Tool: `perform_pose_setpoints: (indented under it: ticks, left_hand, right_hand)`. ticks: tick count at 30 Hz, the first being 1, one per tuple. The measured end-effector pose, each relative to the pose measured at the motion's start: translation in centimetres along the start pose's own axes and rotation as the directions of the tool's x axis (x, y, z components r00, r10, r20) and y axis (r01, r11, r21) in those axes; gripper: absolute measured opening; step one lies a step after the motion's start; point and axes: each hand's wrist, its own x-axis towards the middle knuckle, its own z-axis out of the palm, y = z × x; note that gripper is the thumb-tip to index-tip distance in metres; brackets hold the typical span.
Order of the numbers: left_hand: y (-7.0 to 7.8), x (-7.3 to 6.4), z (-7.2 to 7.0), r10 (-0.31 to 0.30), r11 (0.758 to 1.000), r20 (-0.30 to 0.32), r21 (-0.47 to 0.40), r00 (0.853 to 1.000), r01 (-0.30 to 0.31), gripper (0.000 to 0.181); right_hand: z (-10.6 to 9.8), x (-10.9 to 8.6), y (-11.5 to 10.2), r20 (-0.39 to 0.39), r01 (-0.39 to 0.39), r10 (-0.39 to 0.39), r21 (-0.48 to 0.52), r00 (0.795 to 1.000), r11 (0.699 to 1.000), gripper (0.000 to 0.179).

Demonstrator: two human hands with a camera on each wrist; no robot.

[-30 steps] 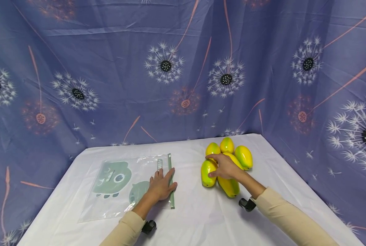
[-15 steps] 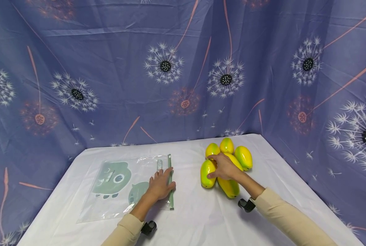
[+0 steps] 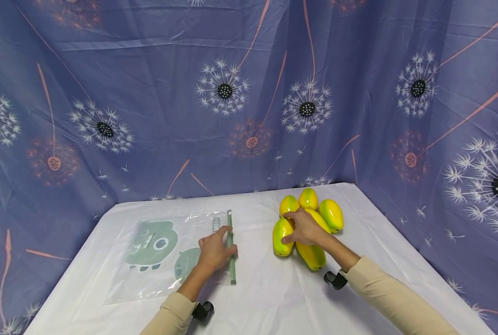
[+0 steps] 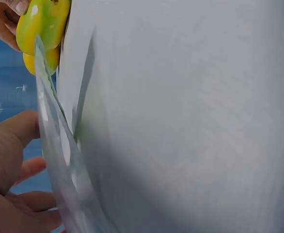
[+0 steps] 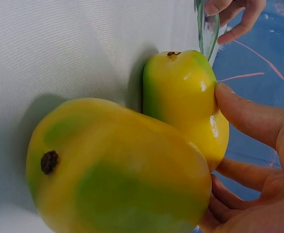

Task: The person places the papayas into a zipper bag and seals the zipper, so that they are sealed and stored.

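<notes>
A clear plastic zip bag (image 3: pixel 148 284) with green monster prints lies flat on the left half of the table. My left hand (image 3: pixel 213 251) is at the bag's green-edged opening, its thumb and fingers curled against the upper film. In the left wrist view the green edges (image 4: pixel 87 73) stand apart, so the mouth gapes. My right hand (image 3: pixel 305 227) is over a group of yellow-green mangoes and grips the leftmost mango (image 3: pixel 282 238), thumb on its near side. In the right wrist view the thumb touches that mango (image 5: pixel 178 92), and the other fingers are partly hidden behind the fruit.
Other mangoes lie close around the right hand: one in front (image 3: pixel 313 257), one at the right (image 3: pixel 332 215) and more behind. A white cloth covers the table (image 3: pixel 265 298). Behind it hangs a blue dandelion-print curtain (image 3: pixel 169 116). Black wrist cameras sit under both sleeves.
My left hand's fingers have gone from spread flat over the bag's edge to curled at it, with the hand drawn slightly left. The right hand and the mangoes have hardly moved.
</notes>
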Motion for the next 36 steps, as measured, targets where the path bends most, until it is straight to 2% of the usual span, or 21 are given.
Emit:
perform_pose_setpoints:
  ticks: [5, 7, 10, 14, 23, 27, 32, 36]
  left_hand:
    - [-0.2, 0.1, 0.1, -0.067, 0.997, -0.018, -0.049, 0.998, 0.066, 0.057]
    - [-0.3, 0.2, 0.1, -0.079, 0.992, -0.024, -0.096, 0.997, 0.076, 0.056]
    - [-0.5, 0.4, 0.1, -0.085, 0.984, -0.065, -0.161, 0.994, 0.073, 0.054]
    - [-0.6, 0.6, -0.1, -0.101, 0.974, -0.099, -0.211, 0.99, 0.078, 0.051]
    - [-0.6, 0.8, -0.3, -0.155, 0.963, -0.065, -0.232, 0.986, 0.136, 0.057]
    - [-0.5, 0.7, -0.6, -0.177, 0.943, -0.059, -0.298, 0.983, 0.152, 0.059]
    - [-0.1, 0.8, -1.0, -0.194, 0.9, -0.02, -0.401, 0.981, 0.17, 0.059]
    - [0.1, 0.8, -1.3, -0.205, 0.874, 0.001, -0.45, 0.979, 0.183, 0.059]
  right_hand:
    - [0.1, 0.0, 0.0, -0.006, 0.009, -0.009, -0.008, 1.0, 1.0, 0.08]
    - [0.1, 0.1, 0.0, -0.009, 0.012, -0.012, -0.008, 1.0, 1.0, 0.081]
    - [0.0, 0.1, -0.1, -0.01, 0.018, -0.018, -0.007, 1.0, 1.0, 0.082]
    - [0.0, 0.2, 0.0, -0.017, 0.031, -0.031, -0.003, 0.999, 1.0, 0.079]
    - [0.0, 0.0, -0.1, -0.022, 0.034, -0.033, 0.056, 0.999, 0.998, 0.076]
    - [0.2, -0.1, -0.2, -0.026, 0.049, -0.047, 0.096, 0.999, 0.994, 0.075]
    - [0.3, -0.1, -0.4, -0.04, 0.039, -0.034, 0.135, 0.999, 0.99, 0.071]
    - [0.3, 0.0, -0.6, -0.053, 0.035, -0.027, 0.155, 0.998, 0.987, 0.066]
